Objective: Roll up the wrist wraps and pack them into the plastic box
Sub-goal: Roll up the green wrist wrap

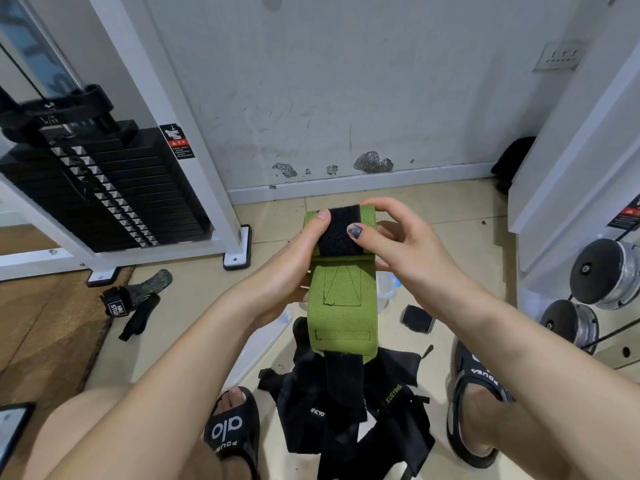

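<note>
A green wrist wrap (341, 306) with a black velcro patch at its top hangs between my hands, its black tail dangling toward the floor. My left hand (304, 247) grips its top left edge, thumb on the velcro. My right hand (391, 233) pinches the top right, thumb pressed on the black patch and fingers curled over the rolled end. The clear plastic box (386, 289) sits on the floor behind the wrap, mostly hidden. A pile of black wrist wraps (391, 403) lies on the tiles between my feet.
A black weight stack (104, 188) in a white frame stands at left, with black straps (135, 303) on the floor beside it. A small black wrap (417, 318) lies right of the box. Dumbbells (602, 271) sit at right. The wall is close ahead.
</note>
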Demonstrator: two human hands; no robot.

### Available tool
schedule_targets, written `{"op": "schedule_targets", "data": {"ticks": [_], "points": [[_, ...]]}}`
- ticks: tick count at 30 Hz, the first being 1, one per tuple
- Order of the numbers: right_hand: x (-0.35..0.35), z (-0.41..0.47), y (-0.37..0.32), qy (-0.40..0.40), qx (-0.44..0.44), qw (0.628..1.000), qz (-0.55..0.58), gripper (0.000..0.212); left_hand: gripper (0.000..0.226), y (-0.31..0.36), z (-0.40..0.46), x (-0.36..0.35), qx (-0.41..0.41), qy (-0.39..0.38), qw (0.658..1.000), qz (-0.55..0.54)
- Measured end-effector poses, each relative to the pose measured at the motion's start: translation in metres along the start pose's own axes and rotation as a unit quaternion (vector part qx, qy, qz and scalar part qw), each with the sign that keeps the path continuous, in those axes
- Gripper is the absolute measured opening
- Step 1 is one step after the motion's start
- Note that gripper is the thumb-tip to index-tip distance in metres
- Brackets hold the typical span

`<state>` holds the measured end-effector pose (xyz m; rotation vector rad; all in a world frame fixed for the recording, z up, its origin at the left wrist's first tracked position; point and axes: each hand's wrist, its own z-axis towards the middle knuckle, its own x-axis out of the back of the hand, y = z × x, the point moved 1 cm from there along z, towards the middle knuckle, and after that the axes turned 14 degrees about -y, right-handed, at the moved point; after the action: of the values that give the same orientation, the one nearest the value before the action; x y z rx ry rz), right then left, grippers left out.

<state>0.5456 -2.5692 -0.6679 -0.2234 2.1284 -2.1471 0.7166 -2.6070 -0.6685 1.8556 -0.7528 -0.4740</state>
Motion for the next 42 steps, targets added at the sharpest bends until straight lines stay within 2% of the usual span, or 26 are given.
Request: {"op": "schedule_targets", "data": {"ticks": [5,9,16,20,24,27,28,30,34,39,42], "points": [[-0.003,0.002,0.001,0.007,0.032,0.999,-0.015,0.031,0.047,0.005,0.000,0.002,-0.013,0.004,0.997,-0.075],[-0.001,0.001,0.001,-0.008,0.060,0.998,-0.037,0.030,0.043,0.006,-0.001,0.001,-0.017,0.013,0.994,-0.104],[-0.004,-0.005,0.003,-0.026,0.084,0.989,-0.119,0.035,0.053,0.006,-0.004,-0.002,-0.030,-0.032,0.991,-0.126],[-0.005,-0.005,0.005,-0.020,0.090,0.985,-0.146,0.038,0.039,0.006,-0.001,0.000,-0.052,-0.019,0.990,-0.133],[0.001,-0.005,0.002,-0.039,0.053,0.994,-0.087,0.053,0.033,0.006,0.003,0.000,-0.056,-0.003,0.989,-0.136],[0.005,-0.005,-0.001,-0.051,-0.030,0.998,-0.036,0.075,0.035,0.004,0.004,0.004,-0.077,0.008,0.987,-0.141],[0.005,-0.005,-0.001,-0.053,-0.053,0.997,-0.013,0.076,0.036,0.004,0.004,0.006,-0.085,0.010,0.986,-0.140],[0.002,-0.006,0.001,-0.070,-0.073,0.994,0.034,0.066,0.034,0.004,0.003,0.009,-0.105,0.015,0.985,-0.138],[-0.002,-0.007,-0.001,-0.078,-0.092,0.987,0.101,0.040,0.053,-0.001,0.004,0.011,-0.129,0.020,0.983,-0.131],[0.004,-0.002,0.000,-0.058,-0.075,0.991,0.093,0.048,0.047,-0.002,0.001,0.009,-0.151,0.010,0.983,-0.101],[0.006,-0.001,0.000,-0.060,-0.068,0.992,0.094,0.052,0.041,-0.001,0.000,0.006,-0.135,0.042,0.988,-0.059]]}}
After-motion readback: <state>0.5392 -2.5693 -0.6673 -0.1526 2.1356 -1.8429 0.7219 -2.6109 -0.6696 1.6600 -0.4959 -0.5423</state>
